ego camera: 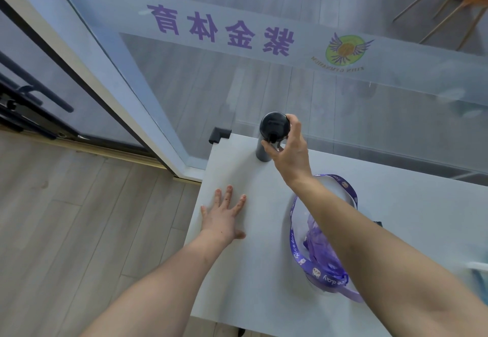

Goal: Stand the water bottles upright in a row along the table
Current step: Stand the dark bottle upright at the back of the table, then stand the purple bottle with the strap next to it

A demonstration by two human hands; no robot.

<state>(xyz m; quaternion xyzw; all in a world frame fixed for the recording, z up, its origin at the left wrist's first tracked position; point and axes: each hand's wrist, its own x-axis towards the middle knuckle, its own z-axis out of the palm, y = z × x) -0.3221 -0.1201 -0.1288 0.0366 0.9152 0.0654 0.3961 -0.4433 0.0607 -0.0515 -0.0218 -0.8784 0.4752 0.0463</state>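
1. The right hand (289,151) grips the cap of the black bottle (273,125), likely steadying it upright, ahead of the left hand (224,217).
2. The left hand rests flat, fingers spread, holding nothing, apparently bracing on the worktop (250,270).

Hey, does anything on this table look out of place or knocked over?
The clear bottle with the purple strap seems to lie on its side under the right forearm, partly hidden, while the black bottle, gripped by the right hand, stands upright.
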